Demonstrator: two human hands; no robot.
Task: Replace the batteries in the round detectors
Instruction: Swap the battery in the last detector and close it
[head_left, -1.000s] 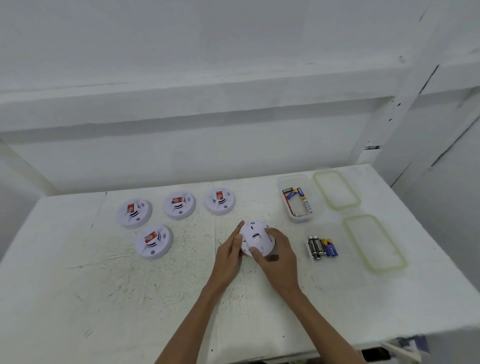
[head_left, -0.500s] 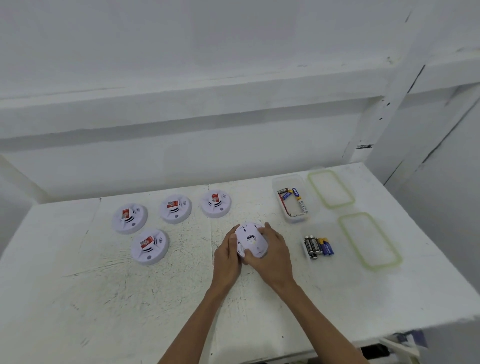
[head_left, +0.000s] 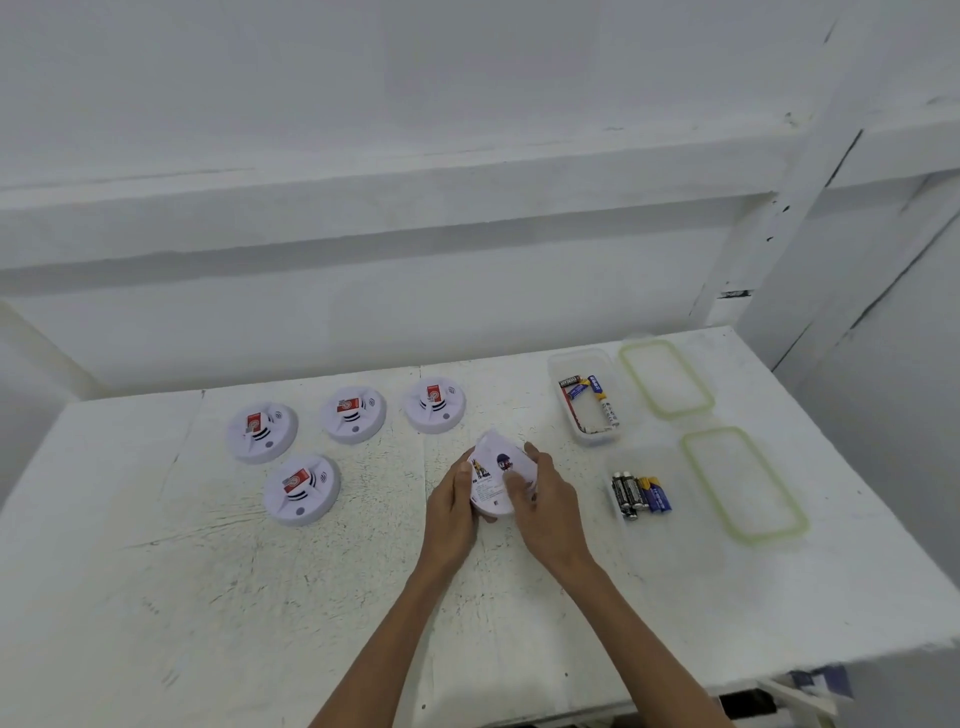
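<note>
Both my hands hold one round white detector (head_left: 493, 480) tilted up off the table, its labelled back facing me. My left hand (head_left: 453, 499) grips its left edge and my right hand (head_left: 545, 499) its right edge, thumb across the back. Several other white detectors with red stickers lie face up to the left: one (head_left: 435, 405) at the back, another (head_left: 353, 414), a third (head_left: 262, 432), and one nearer (head_left: 301, 489). Loose batteries (head_left: 641, 493) sit in a shallow clear container right of my hands. A clear tub (head_left: 586, 396) further back holds more batteries.
Two green-rimmed clear lids (head_left: 666, 378) (head_left: 744, 484) lie on the right side of the white table (head_left: 156, 597). A white wall rises behind the table, and the table's right edge drops off beyond the lids.
The detector lay flat on the table under my hands; both hands have lifted and tipped it so its labelled back faces me.
</note>
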